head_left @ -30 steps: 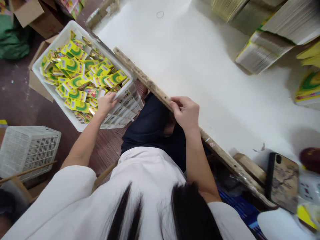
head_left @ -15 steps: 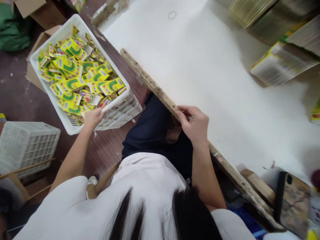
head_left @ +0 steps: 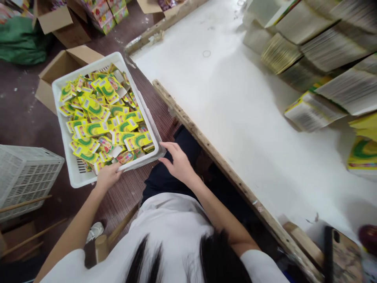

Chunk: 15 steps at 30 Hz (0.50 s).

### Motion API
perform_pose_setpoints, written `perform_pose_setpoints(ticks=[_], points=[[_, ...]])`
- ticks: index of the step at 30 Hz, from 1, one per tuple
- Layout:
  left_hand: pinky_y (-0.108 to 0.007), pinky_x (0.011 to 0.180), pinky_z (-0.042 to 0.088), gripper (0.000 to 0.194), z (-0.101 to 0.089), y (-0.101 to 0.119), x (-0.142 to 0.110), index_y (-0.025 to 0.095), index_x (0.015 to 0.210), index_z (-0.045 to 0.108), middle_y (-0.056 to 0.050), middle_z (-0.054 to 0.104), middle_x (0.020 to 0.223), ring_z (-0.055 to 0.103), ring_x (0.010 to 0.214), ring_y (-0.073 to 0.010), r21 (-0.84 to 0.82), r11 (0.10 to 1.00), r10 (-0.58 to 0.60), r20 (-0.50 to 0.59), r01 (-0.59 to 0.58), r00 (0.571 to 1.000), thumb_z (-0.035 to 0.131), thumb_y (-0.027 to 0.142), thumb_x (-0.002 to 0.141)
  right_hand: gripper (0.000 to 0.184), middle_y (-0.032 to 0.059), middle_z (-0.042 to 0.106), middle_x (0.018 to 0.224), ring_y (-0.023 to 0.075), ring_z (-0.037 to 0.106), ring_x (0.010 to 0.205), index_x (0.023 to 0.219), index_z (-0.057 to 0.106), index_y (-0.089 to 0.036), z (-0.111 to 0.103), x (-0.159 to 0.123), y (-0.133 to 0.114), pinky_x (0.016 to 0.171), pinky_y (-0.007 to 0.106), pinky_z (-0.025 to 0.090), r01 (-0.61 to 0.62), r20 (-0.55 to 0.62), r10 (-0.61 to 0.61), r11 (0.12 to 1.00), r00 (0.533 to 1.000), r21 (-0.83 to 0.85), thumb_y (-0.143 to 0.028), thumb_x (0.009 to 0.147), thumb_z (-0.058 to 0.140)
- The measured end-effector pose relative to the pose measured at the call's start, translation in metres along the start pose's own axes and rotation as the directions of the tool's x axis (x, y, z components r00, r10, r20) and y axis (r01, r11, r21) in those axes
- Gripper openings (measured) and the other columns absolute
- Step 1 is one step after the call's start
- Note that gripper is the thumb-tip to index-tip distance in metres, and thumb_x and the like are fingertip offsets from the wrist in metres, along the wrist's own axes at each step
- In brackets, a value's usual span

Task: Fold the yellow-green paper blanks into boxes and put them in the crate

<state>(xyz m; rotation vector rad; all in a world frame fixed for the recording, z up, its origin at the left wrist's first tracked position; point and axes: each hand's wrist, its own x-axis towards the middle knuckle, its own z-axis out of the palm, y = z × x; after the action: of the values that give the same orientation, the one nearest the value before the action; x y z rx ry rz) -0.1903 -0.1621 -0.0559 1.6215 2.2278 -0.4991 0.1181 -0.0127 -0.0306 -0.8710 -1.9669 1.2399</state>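
A white plastic basket (head_left: pixel 68 167), heaped with small yellow and green printed cartons (head_left: pixel 93 128), is in front of me to the left. My left hand (head_left: pixel 107 177) is closed over its near rim, the fingers hooked inside the edge. At the basket's right corner, my right hand (head_left: pixel 180 164) has its thumb and fingers on either side of the corner, holding it; the exact contact is partly hidden. Some cartons show open white flaps.
A white tabletop (head_left: pixel 235 129) with a worn wooden edge (head_left: pixel 212 151) runs along my right. Stacks of flat printed card (head_left: pixel 318 110) and a phone (head_left: pixel 344 255) are on it. Left are an open cardboard box (head_left: pixel 48 84), another white crate (head_left: pixel 29 177) and a green sack (head_left: pixel 25 43).
My right hand has left the table edge and moved left to the basket's corner. The basket has turned clockwise and come nearer my body. My left hand keeps its hold. The view has shifted.
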Motion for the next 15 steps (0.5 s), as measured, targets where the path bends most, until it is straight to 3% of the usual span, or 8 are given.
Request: perform_pose_setpoints(ticks=[5,8,11,15], points=[[-0.039,0.081,0.05,0.03,0.016,0.017,-0.033,0.023,0.094,0.067,-0.011,0.076,0.1,0.071,0.095,-0.0329,-0.054,0.998,0.018,0.004,-0.018,1.0,0.041,0.038,0.091,0.079,0.0175,0.039,0.159,0.0301,0.034,0.151,0.157,0.032,-0.021,0.052,0.032,0.017,0.124,0.049,0.033,-0.229,0.14,0.216,0.97,0.966,0.082,-0.029,0.088,0.069],[-0.04,0.084,0.052,0.025,0.023,0.027,-0.05,0.025,0.09,0.066,-0.009,0.076,0.097,0.071,0.094,-0.0319,-0.088,0.996,0.015,0.009,-0.015,1.0,0.043,0.034,0.088,0.086,0.0206,0.026,0.166,0.0315,0.022,0.157,0.16,0.022,-0.011,0.072,0.043,0.025,0.127,0.048,0.024,-0.304,0.196,0.283,0.949,0.939,0.088,-0.033,0.089,0.066],[-0.041,0.084,0.053,0.023,0.027,0.033,-0.06,0.026,0.088,0.065,-0.009,0.076,0.093,0.072,0.092,-0.0321,-0.12,0.993,0.009,0.015,-0.007,1.0,0.044,0.034,0.088,0.078,0.0183,0.029,0.166,0.0286,0.027,0.155,0.161,0.021,-0.011,0.08,0.049,0.034,0.126,0.046,0.026,-0.336,0.211,0.314,0.939,0.926,0.074,-0.03,0.094,0.057],[-0.041,0.083,0.055,0.021,0.025,0.034,-0.069,0.025,0.092,0.064,-0.01,0.073,0.098,0.071,0.09,-0.0309,-0.181,0.983,0.019,0.009,-0.017,1.0,0.047,0.037,0.089,0.065,0.0144,0.053,0.152,0.0289,0.05,0.142,0.158,0.031,-0.017,0.08,0.052,0.045,0.117,0.046,0.04,-0.398,0.235,0.376,0.916,0.896,0.053,-0.03,0.097,0.048]])
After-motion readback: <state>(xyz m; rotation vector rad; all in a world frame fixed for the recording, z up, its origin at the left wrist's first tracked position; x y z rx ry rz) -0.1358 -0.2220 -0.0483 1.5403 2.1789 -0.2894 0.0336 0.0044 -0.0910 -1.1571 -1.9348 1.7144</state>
